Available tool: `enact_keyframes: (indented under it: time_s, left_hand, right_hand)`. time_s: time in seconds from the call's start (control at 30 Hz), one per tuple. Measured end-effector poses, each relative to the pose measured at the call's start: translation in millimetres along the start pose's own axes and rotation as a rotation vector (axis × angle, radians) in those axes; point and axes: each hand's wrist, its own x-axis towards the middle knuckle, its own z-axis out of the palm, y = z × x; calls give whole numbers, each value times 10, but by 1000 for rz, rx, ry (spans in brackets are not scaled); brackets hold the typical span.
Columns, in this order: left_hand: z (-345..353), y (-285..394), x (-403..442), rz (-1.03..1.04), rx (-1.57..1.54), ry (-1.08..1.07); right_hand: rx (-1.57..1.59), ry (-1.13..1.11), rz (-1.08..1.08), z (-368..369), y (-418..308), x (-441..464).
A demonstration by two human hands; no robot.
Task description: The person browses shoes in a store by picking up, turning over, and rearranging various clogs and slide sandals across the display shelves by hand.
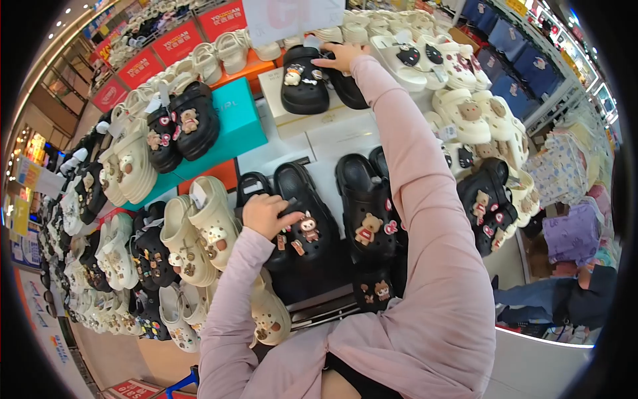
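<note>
Black clogs [307, 98] stand on a cream box [274, 100] just right of the teal box [240, 126], the right hand [340, 57] at one pair-mate's far end. Nearer the wearer than the teal box, the left hand [266, 216] lies over doll-charmed clogs [302, 196]; whether either hand grips is unclear.

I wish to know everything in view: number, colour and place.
black clogs: many, black, centre, sides
cream clogs: many, cream, left, back, right
teal box: one, teal, back left
pale boxes: several, white, centre
red signs: several, red, upper left
white sign: one, white, top centre
blue clothes: several, blue, upper right
other person: one, dark clothes, right
left hand: one, pink sleeve, at front black clogs
right hand: one, pink sleeve, on back black clog
</note>
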Motion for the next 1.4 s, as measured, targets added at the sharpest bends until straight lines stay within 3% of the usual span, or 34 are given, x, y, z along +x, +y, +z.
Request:
enact_keyframes:
  time_s: [0.17, 0.27, 0.4, 0.47, 0.67, 0.77, 0.93, 1.03, 1.13, 1.17, 1.2, 1.27, 1.3, 1.4]
  left_hand:
    - [51, -26, 4, 20, -29, 60]
    - [50, -44, 2, 18, -34, 23]
    - [65, -45, 4, 38, -91, 100]
    - [60, -42, -4, 41, -89, 105]
    - [44, -45, -21, 28, -39, 80]
    - [48, -44, -28, 22, -13, 76]
    - [67, -34, -38, 33, -48, 137]
    - [86, -47, -44, 28, -41, 153]
    - [95, -29, -48, 27, -49, 165]
    - [83, -31, -56, 18, -47, 160]
    - [75, -34, -71, 16, -41, 159]
    - [73, -31, -61, 16, -29, 143]
    - [66, -30, -58, -18, 15, 53]
    - [79, -36, -62, -14, 6, 64]
  right_hand:
    - [-39, -109, 79, -21, -212, 80]
    - [-52, 33, 98, -5, -271, 95]
    - [-3, -55, 44, -74, -272, 202]
    - [7, -300, 60, -123, -266, 276]
    - [117, -360, 17, 11, -241, 510]
    - [19, -473, -83, -71, -291, 501]
    - [113, -364, -205, -53, -376, 456]
    - [219, -148, -340, -107, -646, 437]
    - [360, -233, -342, -77, -903, 546]
    - [348, -107, -389, 81, -931, 588]
    - [320, -177, -389, 130, -961, 541]
    - [-42, -211, -218, -10, -1224, 209]
    - [-59, -268, -186, -23, -1276, 205]
    - [95, -341, -183, 17, -1261, 289]
